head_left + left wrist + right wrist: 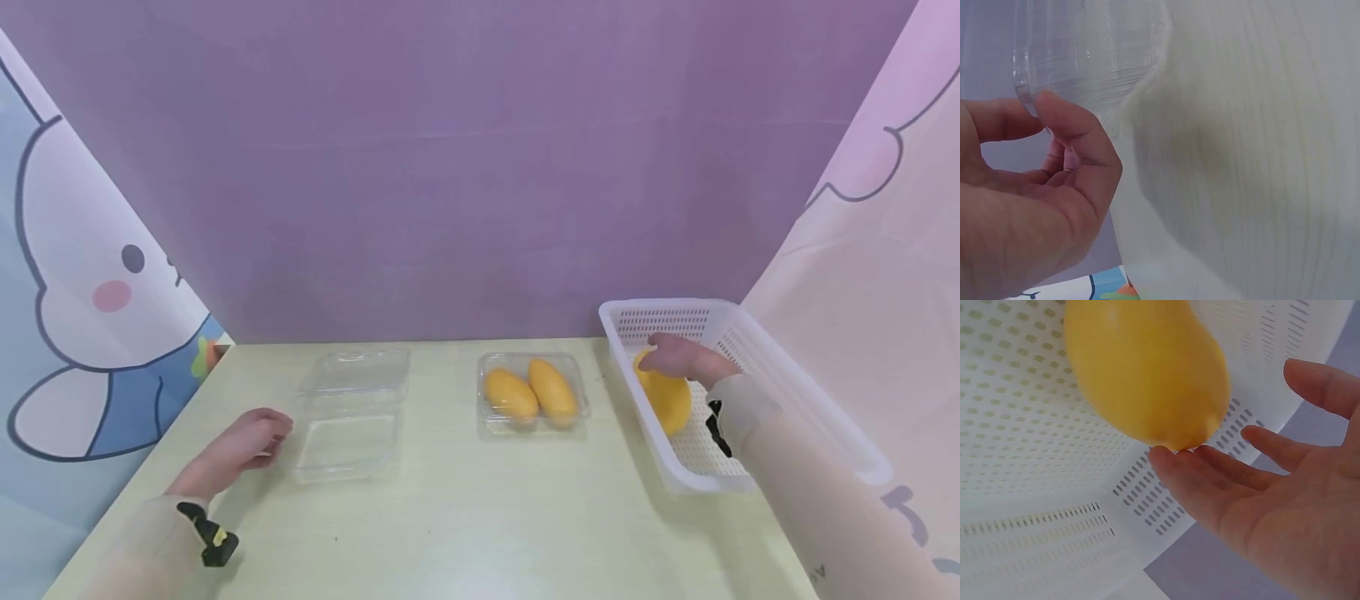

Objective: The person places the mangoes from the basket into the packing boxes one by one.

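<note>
My right hand [678, 358] is over a white perforated basket [806, 392] on the right side of the table. In the right wrist view its fingers are fairly straight, and the fingertips [1161, 456] are at the end of a yellow mango [1147, 369] in that basket. The thumb stands apart from the fruit. On the left, my left hand [247, 439] hangs loosely curled beside a clear plastic clamshell box [348, 446] that lies unfolded. Between its fingers I see nothing held.
A second clear plastic box [491, 425] in the middle of the table holds two mangoes [553, 392] side by side. Behind the table rises a purple backdrop [450, 208]. Printed cartoon panels [90, 275] flank it on both sides.
</note>
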A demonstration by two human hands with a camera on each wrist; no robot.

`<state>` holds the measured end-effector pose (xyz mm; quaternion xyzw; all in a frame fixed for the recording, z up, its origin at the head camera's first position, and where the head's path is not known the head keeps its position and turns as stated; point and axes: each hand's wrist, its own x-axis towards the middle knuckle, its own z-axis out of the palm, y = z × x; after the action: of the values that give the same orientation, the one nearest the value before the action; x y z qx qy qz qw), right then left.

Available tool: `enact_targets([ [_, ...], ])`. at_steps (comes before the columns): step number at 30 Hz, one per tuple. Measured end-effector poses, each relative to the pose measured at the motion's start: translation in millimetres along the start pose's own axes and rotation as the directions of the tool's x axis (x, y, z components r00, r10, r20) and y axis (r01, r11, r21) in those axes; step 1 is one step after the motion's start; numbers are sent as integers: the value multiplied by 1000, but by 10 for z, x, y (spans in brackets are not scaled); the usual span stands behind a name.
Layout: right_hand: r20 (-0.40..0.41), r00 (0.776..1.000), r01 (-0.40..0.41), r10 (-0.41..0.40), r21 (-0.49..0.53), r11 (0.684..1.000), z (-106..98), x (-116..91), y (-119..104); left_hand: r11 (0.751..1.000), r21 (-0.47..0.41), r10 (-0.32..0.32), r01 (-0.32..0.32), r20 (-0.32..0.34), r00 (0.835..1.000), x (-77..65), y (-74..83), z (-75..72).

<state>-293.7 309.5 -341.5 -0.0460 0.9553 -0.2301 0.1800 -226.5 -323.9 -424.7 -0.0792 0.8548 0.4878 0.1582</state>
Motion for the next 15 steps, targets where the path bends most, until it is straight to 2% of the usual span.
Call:
enact_targets([
  [4, 27, 998, -58, 58, 17, 998, 31, 15, 34, 1000, 19, -1, 1, -1, 1000, 6, 23, 41],
  [9, 21, 997, -71, 71, -23, 997, 38, -7, 62, 1000, 13, 2, -2, -10, 1000, 3, 54, 75],
  [15, 33, 993, -114, 116, -60, 992, 26, -42, 136, 1000, 0, -25, 25, -28, 999, 7, 102, 108],
])
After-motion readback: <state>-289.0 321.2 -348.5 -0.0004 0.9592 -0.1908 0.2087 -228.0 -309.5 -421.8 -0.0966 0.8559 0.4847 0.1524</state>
